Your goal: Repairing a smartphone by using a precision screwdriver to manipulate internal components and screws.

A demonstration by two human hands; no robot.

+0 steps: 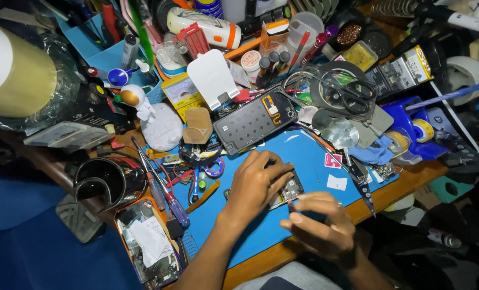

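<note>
Two hands meet over the blue mat [309,156]: the left hand [258,182] lies flat pinning a small circuit board [291,189], while at four o'clock the right hand [320,223] pinches a thin tool against it.

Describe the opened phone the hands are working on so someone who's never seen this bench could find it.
Start at the blue work mat on the cluttered wooden bench. Near its front edge, the left hand presses down on a small opened phone, its circuitry exposed, with the right hand just below. Unlike the larger dark phone back panel lying above, it is mostly covered by fingers.
</note>
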